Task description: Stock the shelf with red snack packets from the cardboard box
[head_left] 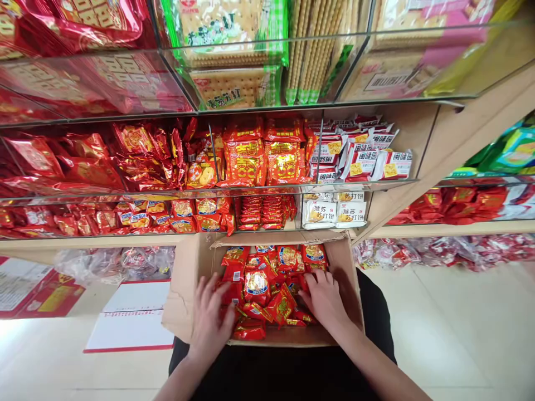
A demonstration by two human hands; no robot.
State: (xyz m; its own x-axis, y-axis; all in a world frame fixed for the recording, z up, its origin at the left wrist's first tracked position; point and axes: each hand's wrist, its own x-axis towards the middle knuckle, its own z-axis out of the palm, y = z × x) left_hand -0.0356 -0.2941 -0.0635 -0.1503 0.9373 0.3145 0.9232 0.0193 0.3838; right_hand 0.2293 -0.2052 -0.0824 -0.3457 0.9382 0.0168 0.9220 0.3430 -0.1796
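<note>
An opened cardboard box (pixel 276 337) rests on my lap, with several small red snack packets (pixel 256 285) inside it. Over the box's left side is my left hand (pixel 212 312), its fingers apart and slightly blurred, beside the packets there. My right hand (pixel 324 294) reaches in at the right side, fingers spread and bent over red packets; the fingertips touch them, and nothing is visibly gripped. Some packets show a round gold print, and one red packet with gold lettering (pixel 283 305) lies tilted near the box's front.
Behind the box, a lower shelf holds white cracker packets (pixel 334 214) and stacked red packets (pixel 262 211). Clear dividers (pixel 212 150) separate the goods above. A red-edged white sheet (pixel 129 317) lies on the floor at left, near a red carton (pixel 50 295).
</note>
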